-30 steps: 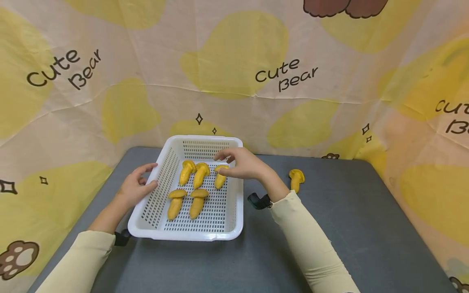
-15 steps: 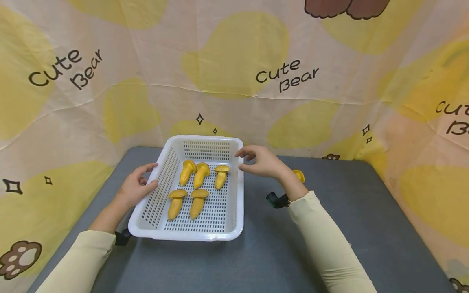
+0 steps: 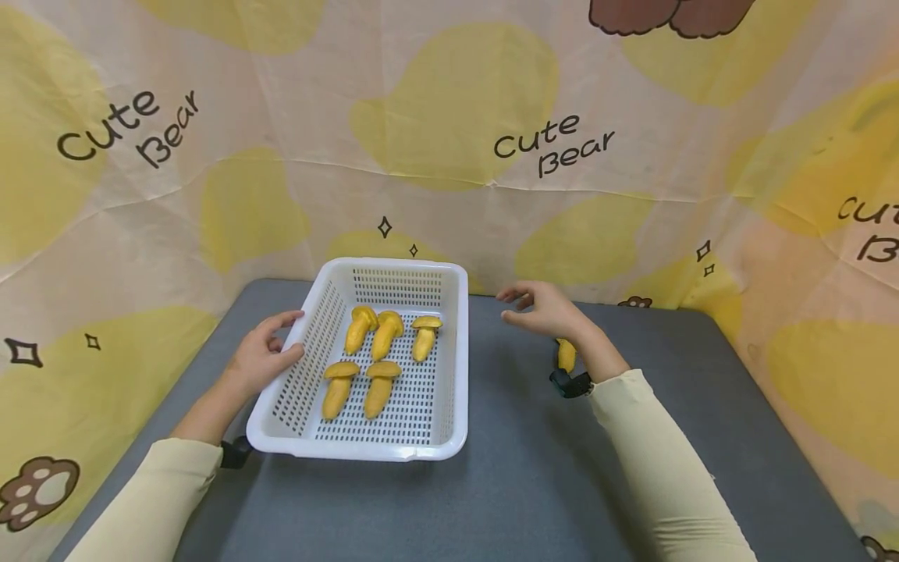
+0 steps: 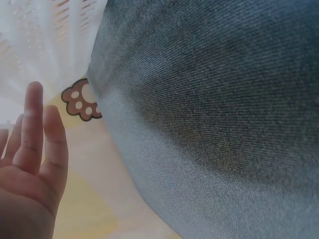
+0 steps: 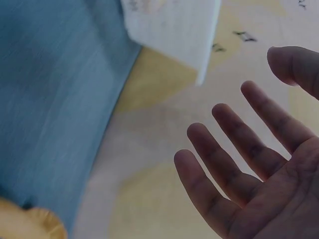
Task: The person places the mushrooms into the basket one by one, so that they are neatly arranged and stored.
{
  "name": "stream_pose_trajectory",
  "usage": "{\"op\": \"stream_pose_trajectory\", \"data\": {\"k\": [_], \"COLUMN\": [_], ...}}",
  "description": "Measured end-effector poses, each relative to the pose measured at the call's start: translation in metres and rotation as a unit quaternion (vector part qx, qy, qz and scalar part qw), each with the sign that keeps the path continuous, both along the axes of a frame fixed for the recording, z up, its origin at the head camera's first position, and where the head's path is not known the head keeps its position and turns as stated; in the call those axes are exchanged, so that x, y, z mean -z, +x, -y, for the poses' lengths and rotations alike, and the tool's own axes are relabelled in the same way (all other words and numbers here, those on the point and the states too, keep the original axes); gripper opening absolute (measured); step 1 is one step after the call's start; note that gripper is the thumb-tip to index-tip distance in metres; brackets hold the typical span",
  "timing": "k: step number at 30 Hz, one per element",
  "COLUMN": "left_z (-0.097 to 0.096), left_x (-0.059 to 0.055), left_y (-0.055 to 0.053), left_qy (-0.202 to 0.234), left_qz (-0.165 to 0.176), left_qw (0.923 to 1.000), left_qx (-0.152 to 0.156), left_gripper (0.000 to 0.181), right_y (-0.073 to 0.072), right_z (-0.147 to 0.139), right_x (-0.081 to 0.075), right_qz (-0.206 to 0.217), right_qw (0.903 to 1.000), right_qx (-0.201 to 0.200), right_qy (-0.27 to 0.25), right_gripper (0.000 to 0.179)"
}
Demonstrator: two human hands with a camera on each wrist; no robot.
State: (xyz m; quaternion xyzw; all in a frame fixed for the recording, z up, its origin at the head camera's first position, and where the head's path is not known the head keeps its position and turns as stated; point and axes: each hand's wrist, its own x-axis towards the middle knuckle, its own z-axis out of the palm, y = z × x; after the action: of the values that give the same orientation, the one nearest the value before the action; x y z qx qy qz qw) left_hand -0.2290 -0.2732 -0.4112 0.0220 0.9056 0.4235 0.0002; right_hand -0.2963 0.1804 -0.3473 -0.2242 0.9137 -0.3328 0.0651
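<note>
A white plastic basket (image 3: 449, 390) with slotted walls stands on the grey table, left of centre. Several yellow toy-like mushrooms (image 3: 381, 390) lie inside it, three in the back row and two in front. My left hand (image 3: 263, 355) rests at the basket's left rim, its fingers fairly straight along the outside in the left wrist view. To the right of the basket, my right hand (image 3: 544, 311) is in the air with fingers spread and nothing in them. Another yellow mushroom (image 3: 566, 356) lies on the table, partly hidden behind the right forearm; its cap (image 5: 47, 224) shows in the right wrist view.
The grey table (image 3: 492, 499) reaches back to a printed cloth (image 3: 449, 101) with yellow patches and "Cute Bear" lettering, which hangs behind and at both sides. Each wrist wears a dark strap-on camera (image 3: 570, 384).
My right hand has moved from over the back-right mushroom in the basket out past the right rim, holding nothing. The left hand and the basket have stayed in place.
</note>
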Motion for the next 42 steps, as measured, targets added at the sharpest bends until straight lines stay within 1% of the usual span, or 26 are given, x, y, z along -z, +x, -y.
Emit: {"op": "stream_pose_trajectory", "data": {"k": [4,10,16,21,25,33,35,42], "left_z": [0.001,0.001,0.002,0.001,0.001,0.002,0.002,0.004], "left_x": [-0.001,-0.002,-0.002,-0.003,-0.003,-0.001,-0.001,0.002], "left_y": [0.001,0.001,0.001,0.001,0.001,-0.001,-0.002,-0.005], "left_qy": [0.001,0.005,0.01,0.012,0.014,0.016,0.014,0.017], "left_qz": [-0.003,-0.006,-0.004,-0.003,-0.002,-0.003,-0.006,-0.01], "left_qw": [1.0,0.9999,0.9999,0.9999,0.9998,0.9998,0.9998,0.9996], "left_qx": [0.002,0.008,0.012,0.012,0.012,0.014,0.015,0.018], "left_gripper": [0.061,0.061,0.062,0.062,0.062,0.062,0.062,0.061], "right_y": [-0.004,-0.009,-0.012,-0.014,-0.016,-0.017,-0.017,-0.019], "right_z": [-0.016,-0.039,-0.059,-0.072,-0.08,-0.088,-0.09,-0.094], "right_x": [0.004,0.019,0.03,0.04,0.049,0.063,0.066,0.077], "right_qz": [0.015,0.016,0.03,0.028,0.036,0.047,0.047,0.028], "right_qw": [0.9996,0.998,0.996,0.9942,0.9914,0.9873,0.9871,0.9895], "right_qx": [0.023,0.061,0.078,0.088,0.101,0.107,0.109,0.105], "right_qy": [0.003,0.013,0.03,0.055,0.075,0.107,0.107,0.095], "right_gripper": [0.033,0.032,0.035,0.037,0.04,0.04,0.039,0.033]}}
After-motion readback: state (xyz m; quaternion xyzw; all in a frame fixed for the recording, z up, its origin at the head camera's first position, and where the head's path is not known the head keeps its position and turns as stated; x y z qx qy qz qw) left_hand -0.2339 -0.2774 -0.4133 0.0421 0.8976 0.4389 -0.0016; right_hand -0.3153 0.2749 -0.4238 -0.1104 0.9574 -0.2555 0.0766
